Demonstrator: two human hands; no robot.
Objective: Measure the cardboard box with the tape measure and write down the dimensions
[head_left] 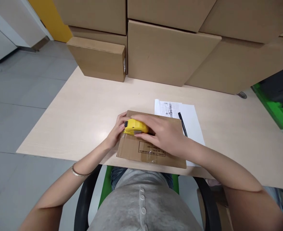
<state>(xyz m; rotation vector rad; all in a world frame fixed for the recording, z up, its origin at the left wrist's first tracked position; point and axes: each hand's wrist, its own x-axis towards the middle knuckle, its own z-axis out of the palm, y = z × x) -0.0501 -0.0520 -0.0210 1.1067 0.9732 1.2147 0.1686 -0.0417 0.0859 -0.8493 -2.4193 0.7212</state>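
A yellow tape measure [136, 126] lies over the left part of a flat cardboard box [129, 149] at the table's front edge. My right hand [164, 131] is closed around the tape measure from the right, thumb along its near side. At the box's left edge, my left hand [117, 130] has its fingers bent against the corner and the tape measure's black-tipped end. Whether the left fingers pinch the tape's end or only the box edge is hard to see. Printed text in a frame and clear tape show on the box.
Right of the box, white paper sheets [192, 125] lie partly under it, with a black pen [182, 123] on top. Large stacked cartons [165, 54] line the table's back, and a smaller carton [103, 61] stands at back left. Chair armrests [86, 199] flank my body.
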